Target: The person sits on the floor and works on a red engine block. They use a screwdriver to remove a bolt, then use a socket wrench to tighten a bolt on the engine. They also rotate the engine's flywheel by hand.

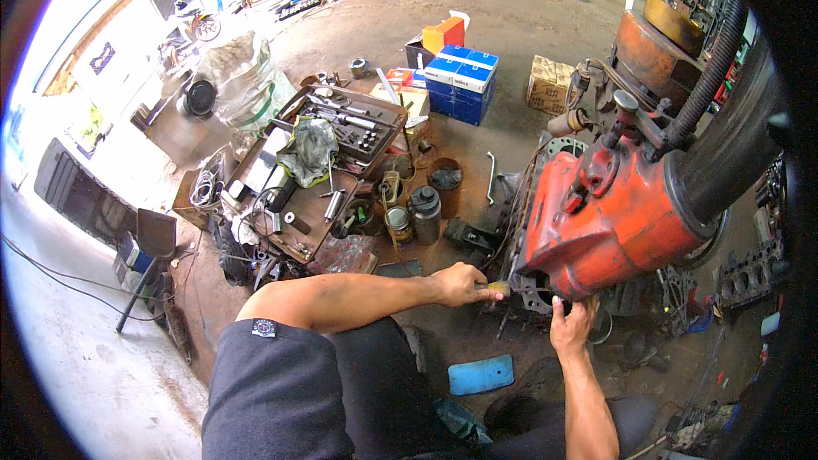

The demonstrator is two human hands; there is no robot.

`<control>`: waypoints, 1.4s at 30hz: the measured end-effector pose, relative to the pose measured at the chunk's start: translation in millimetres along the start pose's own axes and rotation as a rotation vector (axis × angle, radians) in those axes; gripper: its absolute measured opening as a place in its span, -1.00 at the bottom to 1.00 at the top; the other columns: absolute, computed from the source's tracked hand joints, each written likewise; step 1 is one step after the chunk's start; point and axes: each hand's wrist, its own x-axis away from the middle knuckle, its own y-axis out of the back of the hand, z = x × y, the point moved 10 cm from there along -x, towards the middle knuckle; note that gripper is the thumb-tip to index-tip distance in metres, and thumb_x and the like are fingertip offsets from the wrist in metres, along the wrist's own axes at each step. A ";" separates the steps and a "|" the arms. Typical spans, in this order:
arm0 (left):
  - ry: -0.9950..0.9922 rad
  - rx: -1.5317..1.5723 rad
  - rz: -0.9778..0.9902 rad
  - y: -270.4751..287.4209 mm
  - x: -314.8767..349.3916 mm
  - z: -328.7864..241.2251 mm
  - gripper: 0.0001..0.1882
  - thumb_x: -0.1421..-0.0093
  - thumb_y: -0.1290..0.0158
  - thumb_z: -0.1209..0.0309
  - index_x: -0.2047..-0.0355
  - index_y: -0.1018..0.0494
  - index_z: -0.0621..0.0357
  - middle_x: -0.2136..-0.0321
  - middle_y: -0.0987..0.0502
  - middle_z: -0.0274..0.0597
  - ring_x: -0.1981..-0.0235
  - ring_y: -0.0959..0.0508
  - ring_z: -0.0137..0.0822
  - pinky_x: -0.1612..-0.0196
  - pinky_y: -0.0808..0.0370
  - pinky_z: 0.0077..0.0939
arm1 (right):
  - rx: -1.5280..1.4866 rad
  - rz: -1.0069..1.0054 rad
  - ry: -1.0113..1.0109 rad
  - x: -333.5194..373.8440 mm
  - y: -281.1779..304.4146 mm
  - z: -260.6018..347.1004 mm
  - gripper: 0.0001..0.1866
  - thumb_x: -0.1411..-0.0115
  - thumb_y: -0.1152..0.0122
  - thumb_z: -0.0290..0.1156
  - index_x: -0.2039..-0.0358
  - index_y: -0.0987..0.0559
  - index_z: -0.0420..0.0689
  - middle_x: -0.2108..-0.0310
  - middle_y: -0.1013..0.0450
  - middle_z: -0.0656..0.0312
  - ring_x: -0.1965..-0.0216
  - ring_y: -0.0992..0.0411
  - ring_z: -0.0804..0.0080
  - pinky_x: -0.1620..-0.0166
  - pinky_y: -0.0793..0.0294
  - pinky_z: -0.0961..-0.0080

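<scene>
My left hand (463,284) is closed around a small brush with yellowish bristles (498,290); its handle is hidden in my fist. The bristles are beside a grey metal engine block (535,296), whose flat top with holes shows partly under a large red machine housing (588,226). At the housing's lower edge is my right hand (573,325), its thumb spread apart from the fingers and pointing up. The fingertips reach under the housing and are partly hidden, and I see nothing held in this hand.
Left of the block stand a grey jug (424,211), a small can (398,223) and tool trays (341,132) with sockets. A blue box (461,85) is farther back. On the floor near my knees lies a blue flat piece (481,375). A thick black column (737,136) rises from the housing.
</scene>
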 end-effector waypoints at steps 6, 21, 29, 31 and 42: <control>-0.038 0.005 -0.040 3.0 2.3 -5.1 -0.35 -0.15 -0.07 -0.22 0.33 -0.59 0.24 0.48 -0.56 0.23 0.34 -0.59 0.18 0.25 -0.51 -0.08 | -0.021 -0.037 0.059 -2.5 3.9 3.5 -0.65 -0.18 -0.18 -0.27 0.08 -0.55 -0.20 -0.05 -0.40 -0.14 -0.15 -0.22 -0.28 -0.23 -0.06 -0.15; 0.051 -0.163 0.053 20.9 7.9 -23.3 -0.23 -0.13 0.05 -0.37 0.41 -0.59 0.21 0.47 -0.57 0.19 0.33 -0.60 0.14 0.21 -0.51 -0.07 | 0.117 0.041 0.094 -8.4 26.8 36.1 -0.57 0.03 -0.38 -0.18 0.19 -0.59 -0.16 0.14 -0.51 -0.02 0.07 -0.37 -0.13 -0.01 -0.28 -0.01; 0.025 -0.404 -0.341 102.3 88.4 -29.7 -0.41 -0.24 0.06 -0.20 0.28 -0.51 0.14 0.42 -0.58 0.07 0.30 -0.60 0.08 0.24 -0.52 -0.08 | -0.001 0.125 -0.111 23.2 174.6 39.7 -0.46 0.07 -0.46 -0.27 0.12 -0.57 -0.34 0.15 -0.52 -0.16 0.12 -0.51 -0.04 0.02 -0.48 0.23; 0.008 -0.570 -0.584 148.6 123.3 -20.5 -0.50 -0.16 -0.07 -0.12 0.22 -0.52 0.07 0.35 -0.58 -0.03 0.26 -0.61 -0.04 0.22 -0.51 -0.13 | 0.201 0.087 -0.205 49.1 209.1 18.9 -0.46 0.05 -0.44 -0.25 0.11 -0.56 -0.33 0.13 -0.50 -0.13 0.10 -0.48 -0.02 -0.01 -0.44 0.21; 0.503 -0.776 -0.608 280.1 178.0 114.7 -0.41 -0.20 0.03 -0.19 0.06 -0.48 0.05 0.01 -0.49 -0.06 -0.11 -0.41 -0.02 -0.09 -0.30 0.02 | -0.137 -0.009 -0.346 93.5 216.2 -15.7 -0.63 -0.08 -0.31 -0.26 0.26 -0.60 -0.36 0.29 -0.58 -0.05 0.17 -0.53 0.11 0.00 -0.42 0.31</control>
